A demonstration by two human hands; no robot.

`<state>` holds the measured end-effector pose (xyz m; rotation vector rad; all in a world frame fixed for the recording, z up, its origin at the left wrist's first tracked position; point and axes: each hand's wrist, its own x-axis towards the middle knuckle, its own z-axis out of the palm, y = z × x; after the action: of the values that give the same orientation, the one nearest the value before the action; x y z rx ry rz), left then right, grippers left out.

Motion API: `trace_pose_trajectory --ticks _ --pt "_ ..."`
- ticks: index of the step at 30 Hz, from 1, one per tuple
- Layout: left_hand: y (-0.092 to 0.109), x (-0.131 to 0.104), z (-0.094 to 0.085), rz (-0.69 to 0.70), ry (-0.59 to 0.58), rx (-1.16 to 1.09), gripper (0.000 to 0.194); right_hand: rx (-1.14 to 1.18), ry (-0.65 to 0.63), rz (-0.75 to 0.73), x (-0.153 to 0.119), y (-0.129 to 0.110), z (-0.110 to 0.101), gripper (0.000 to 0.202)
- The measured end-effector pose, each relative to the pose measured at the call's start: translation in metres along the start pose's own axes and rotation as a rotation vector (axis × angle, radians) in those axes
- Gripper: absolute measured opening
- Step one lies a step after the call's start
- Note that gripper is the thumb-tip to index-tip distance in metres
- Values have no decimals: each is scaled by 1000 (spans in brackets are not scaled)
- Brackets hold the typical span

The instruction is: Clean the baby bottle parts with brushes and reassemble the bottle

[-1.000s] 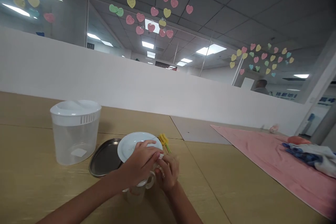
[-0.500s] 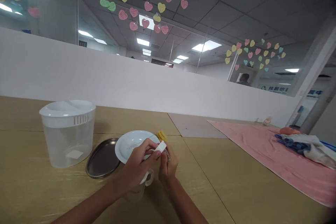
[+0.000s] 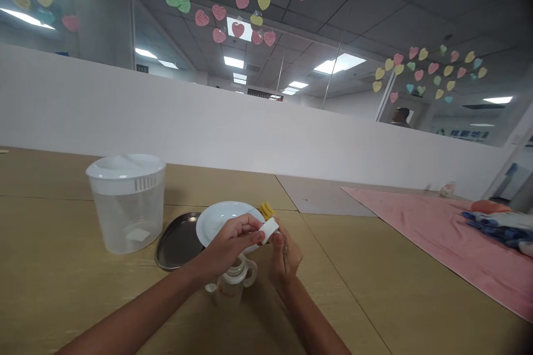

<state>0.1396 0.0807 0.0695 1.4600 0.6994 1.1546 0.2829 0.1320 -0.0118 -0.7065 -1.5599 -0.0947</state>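
My left hand [image 3: 238,239] pinches a small white block [image 3: 268,228], perhaps a piece of sponge, between thumb and fingers. Close against it, my right hand [image 3: 288,258] is closed around a small clear piece [image 3: 284,242], mostly hidden by the fingers. The block touches or nearly touches this piece. Under my hands stands an upright clear bottle [image 3: 230,287] with two side handles and an open threaded neck. Behind the hands lies a white plate [image 3: 220,212], and at its right edge a ridged yellow thing [image 3: 266,210] is partly visible.
An oval metal tray [image 3: 177,243] lies left of the plate. Farther left stands a tall clear plastic tub [image 3: 127,205] with a white rim. On the right, a pink cloth [image 3: 420,230] carries bundled fabric [image 3: 497,224]. A low white wall [image 3: 250,127] closes off the table's back.
The head view has shifted left, so everything appears farther right. Both hands stay together on the white block and clear piece. More of the bottle shows now below the left hand.
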Motion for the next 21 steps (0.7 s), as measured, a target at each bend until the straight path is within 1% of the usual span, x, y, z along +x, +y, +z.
trace_pose_trajectory --ticks 6,9,13,15,18,21 --pt "4 1 -2 -61 -3 -56 31 125 -39 127 4 -13 -2 38" --pt "6 1 -3 -81 23 -75 28 207 -59 187 5 -18 -2 38" --pt "3 2 -8 -125 83 -104 25 229 -89 211 6 -17 -1 38" --pt "-1 2 -10 -146 84 -145 25 249 -109 224 5 -17 -1 38" --pt "-7 1 -13 -187 68 -255 26 348 -177 295 3 -23 1 39" --pt "-10 2 -20 -197 115 -355 24 514 -250 360 7 -34 0 45"
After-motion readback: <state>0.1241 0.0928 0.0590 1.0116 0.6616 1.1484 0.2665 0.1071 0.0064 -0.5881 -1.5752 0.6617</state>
